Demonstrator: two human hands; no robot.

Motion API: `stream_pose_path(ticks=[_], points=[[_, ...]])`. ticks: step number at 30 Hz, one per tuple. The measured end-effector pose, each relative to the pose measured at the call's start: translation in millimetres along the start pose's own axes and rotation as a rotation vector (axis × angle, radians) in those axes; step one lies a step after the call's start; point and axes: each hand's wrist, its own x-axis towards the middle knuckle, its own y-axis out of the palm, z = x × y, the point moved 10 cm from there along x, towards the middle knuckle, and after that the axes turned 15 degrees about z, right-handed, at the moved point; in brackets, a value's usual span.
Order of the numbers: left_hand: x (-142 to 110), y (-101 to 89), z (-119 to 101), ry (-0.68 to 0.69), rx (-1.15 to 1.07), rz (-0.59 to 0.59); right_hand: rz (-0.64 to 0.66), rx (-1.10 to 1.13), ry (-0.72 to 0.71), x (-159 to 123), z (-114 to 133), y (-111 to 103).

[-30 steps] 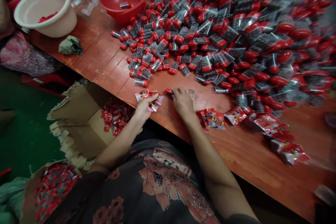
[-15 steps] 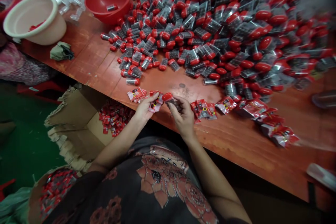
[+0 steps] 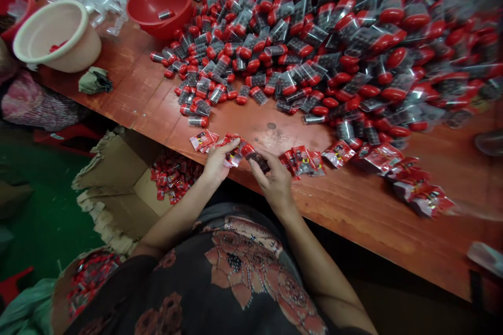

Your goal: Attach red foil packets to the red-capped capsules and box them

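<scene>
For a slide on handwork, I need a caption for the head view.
Left hand holding red packets, right hand a red-ended tube, near heaped tubes.

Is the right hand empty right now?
No, the right hand holds a red-ended tube, its red end pointing toward the red packets in the left hand.

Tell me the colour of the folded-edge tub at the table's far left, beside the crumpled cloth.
Cream-white tub.
</scene>
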Motion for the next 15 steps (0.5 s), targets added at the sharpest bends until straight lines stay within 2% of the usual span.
stream_pose_path(ticks=[4,6,11,15], points=[[-3.4,5.1,-5.6,0.024,0.022,0.022,0.035,0.207,0.077,-1.8,-13.2,5.2],[-5.9,10.4,-8.0,0.029,0.045,0.055,0.019,0.242,0.086,-2.3,-14.2,2.8],[-13.8,24.6,-8.7,-0.001,0.155,0.154,-0.008,0.185,0.061,-2.2,-5.4,-8.5],[-19.9,32.6,-10.6,0.003,0.164,0.196,-0.048,0.132,-0.027,-5.4,5.8,-16.0]])
